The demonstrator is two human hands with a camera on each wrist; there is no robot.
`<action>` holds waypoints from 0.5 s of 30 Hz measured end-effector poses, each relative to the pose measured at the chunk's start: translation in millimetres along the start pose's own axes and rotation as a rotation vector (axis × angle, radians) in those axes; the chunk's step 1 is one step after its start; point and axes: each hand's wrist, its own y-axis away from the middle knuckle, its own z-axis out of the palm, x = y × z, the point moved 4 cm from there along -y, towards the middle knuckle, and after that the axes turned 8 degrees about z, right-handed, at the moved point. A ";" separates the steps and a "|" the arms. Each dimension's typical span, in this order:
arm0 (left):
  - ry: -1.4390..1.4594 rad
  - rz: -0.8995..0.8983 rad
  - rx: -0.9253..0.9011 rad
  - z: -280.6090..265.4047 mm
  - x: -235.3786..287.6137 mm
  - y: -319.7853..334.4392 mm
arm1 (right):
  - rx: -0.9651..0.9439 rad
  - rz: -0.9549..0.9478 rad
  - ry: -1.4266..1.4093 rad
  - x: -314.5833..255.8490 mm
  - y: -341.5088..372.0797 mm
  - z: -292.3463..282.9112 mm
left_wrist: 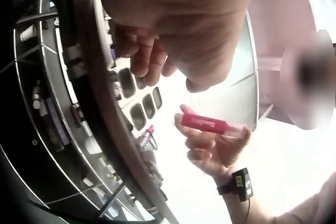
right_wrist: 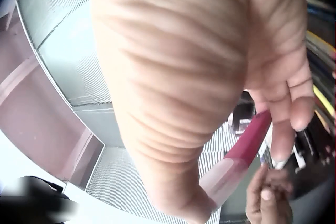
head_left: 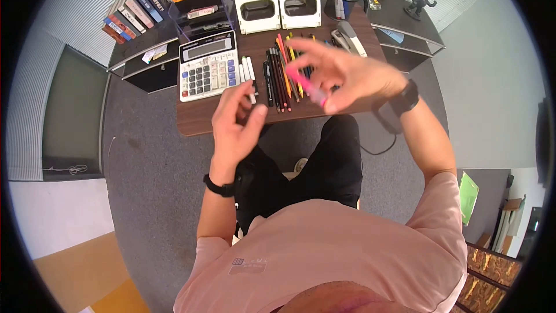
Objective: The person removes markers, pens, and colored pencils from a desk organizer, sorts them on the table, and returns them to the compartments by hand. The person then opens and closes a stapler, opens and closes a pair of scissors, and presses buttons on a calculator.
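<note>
A pink highlighter [head_left: 302, 80] with a pale, translucent end is pinched lengthwise between the thumb and fingers of my right hand [head_left: 354, 76], raised over the desk's right half. Lettering shows along the highlighter [left_wrist: 206, 123] in the left wrist view. My left hand [head_left: 234, 129] hovers at the desk's front edge with nothing in it, its thumb and fingers spread apart. Just beyond its fingertips lie white pens [head_left: 248, 69]. Between the two hands is a row of pencils and pens [head_left: 278, 84], partly hidden by my right hand.
A calculator [head_left: 208, 69] sits on the desk's left side. Behind it stand a clear organizer [head_left: 225, 6] and white drawer units [head_left: 258, 24]. At the back right are a stapler [head_left: 352, 37] and a mesh pen cup [head_left: 339, 8]. Books [head_left: 136, 10] stand on the left cabinet.
</note>
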 end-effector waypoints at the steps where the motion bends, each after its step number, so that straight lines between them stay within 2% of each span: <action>1: -0.057 0.108 -0.024 0.8 21.6 -5.6 | -0.059 0.030 -0.062 4.0 -3.5 14.9; 5: -0.162 0.422 -0.178 14.7 62.4 -6.1 | -0.272 0.080 -0.150 7.6 -16.6 56.4; 7: -0.145 0.440 -0.189 19.2 69.0 -3.3 | -0.335 0.036 -0.210 4.6 -17.6 68.1; 10: -0.159 0.441 -0.178 14.2 69.6 -2.6 | -0.330 0.001 -0.208 4.2 -16.9 73.4; 13: -0.149 0.451 -0.161 11.6 69.0 -2.2 | -0.227 0.097 -0.144 3.0 -7.7 71.9; 15: -0.205 0.334 -0.109 7.6 61.6 -0.7 | 0.147 -0.119 0.130 -0.4 -1.9 59.6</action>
